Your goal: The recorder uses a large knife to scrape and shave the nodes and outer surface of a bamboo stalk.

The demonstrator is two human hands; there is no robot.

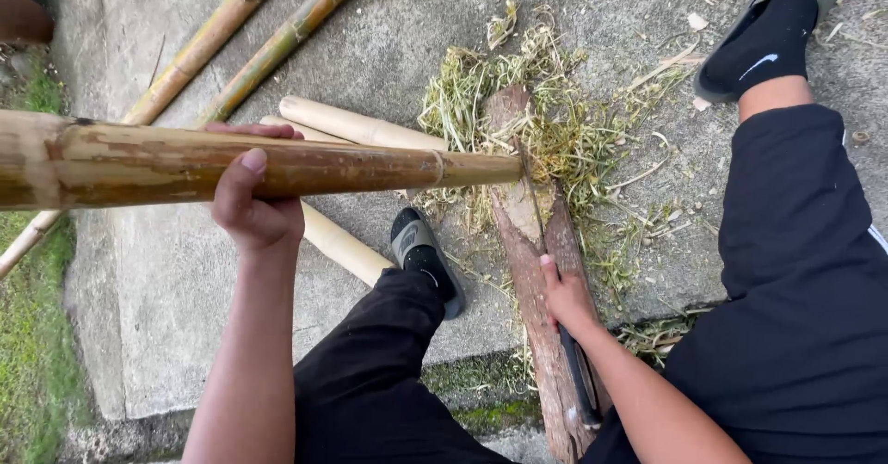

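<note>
- Trimming looks to be the step in hand: a knife (535, 207) meets the thin end of a bamboo pole (277, 161), right where that end rests on a log (527, 260).
- Left hand (252, 196) is closed around the pole near its middle, fingers over the top and thumb on the near side, holding it about level across the view; the thick end runs off to the left.
- Right hand (564, 299) is closed on the knife's dark handle, which lies along the log towards the body; the blade points away and up to the pole's tip. Whether the edge has bitten in, I cannot tell.
- Left forearm comes straight up from the bottom of the view; right forearm comes in from the lower right, low and close to the log.
- Log lies on the concrete floor (370, 48) between the person's legs, with a heap of green and straw-coloured shavings (546, 122) over and beside its far end.
- By my reading, the next cut calls for a steady left grip so the pole does not roll, and a blade stroke kept away from the left hand and the near foot (424, 256).
- Two pale peeled poles (356, 126) lie under the held one, and two green-brown poles (268, 38) lie further off on the concrete.
- Grass (32, 334) borders the slab on the left.
</note>
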